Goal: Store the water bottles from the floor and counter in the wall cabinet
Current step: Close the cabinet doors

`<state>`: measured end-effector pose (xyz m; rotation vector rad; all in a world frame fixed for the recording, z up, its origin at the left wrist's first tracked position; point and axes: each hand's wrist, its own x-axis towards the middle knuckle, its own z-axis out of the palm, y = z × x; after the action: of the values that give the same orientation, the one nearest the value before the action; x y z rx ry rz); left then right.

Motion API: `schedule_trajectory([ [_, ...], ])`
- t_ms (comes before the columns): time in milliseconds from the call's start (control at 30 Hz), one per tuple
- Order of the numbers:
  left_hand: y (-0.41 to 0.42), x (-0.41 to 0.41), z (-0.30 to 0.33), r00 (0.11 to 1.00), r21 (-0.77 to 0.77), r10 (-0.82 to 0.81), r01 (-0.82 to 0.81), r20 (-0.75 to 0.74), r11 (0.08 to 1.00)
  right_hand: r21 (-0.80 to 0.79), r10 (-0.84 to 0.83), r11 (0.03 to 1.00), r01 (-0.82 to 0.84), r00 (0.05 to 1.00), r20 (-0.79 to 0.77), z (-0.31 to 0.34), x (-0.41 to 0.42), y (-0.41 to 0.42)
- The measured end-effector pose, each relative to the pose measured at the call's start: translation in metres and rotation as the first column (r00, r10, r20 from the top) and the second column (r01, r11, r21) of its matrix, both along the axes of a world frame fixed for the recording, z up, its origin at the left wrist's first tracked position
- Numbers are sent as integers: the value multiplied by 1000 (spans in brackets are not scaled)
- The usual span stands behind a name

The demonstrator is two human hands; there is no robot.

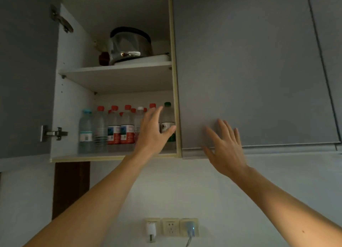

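Left hand [154, 134] grip released (fingers spread) before green-capped bottle [168, 124]; right hand [224, 145] likewise, empty.

I see a shiny metal pot [129, 45] up high on a white tray [157, 58]. Three wall plugs [171, 226] sit down low.

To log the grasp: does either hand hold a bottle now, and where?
Nothing is held. The left hand is open before the green-capped bottle; the right hand is open.

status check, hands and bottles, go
Left hand open at green-capped bottle. Right hand open, empty, before closed door. Bottles upright on lower shelf.
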<state>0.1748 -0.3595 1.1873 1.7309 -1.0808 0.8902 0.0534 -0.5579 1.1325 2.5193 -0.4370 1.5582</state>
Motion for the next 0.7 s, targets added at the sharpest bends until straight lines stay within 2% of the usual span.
schedule_trajectory([
  [133,93,-22,-12,982,-53,145,-139,125,989,-62,287,956,-285,958,13,-1,20,101],
  [300,224,-51,-24,939,-127,298,-278,175,952,67,557,825,-561,828,61,-1,57,242],
  [400,296,-70,-21,870,-201,443,-404,218,893,153,680,716,-681,730,68,1,69,312],
  [500,360,-86,-12,701,-289,663,-599,262,747,209,756,627,-751,651,69,2,72,369],
  [633,427,-101,8,365,-404,901,-807,235,432,254,794,568,-782,602,78,5,66,416],
  [700,451,-103,19,298,-394,946,-859,131,325,241,795,570,-786,601,80,8,60,426],
])
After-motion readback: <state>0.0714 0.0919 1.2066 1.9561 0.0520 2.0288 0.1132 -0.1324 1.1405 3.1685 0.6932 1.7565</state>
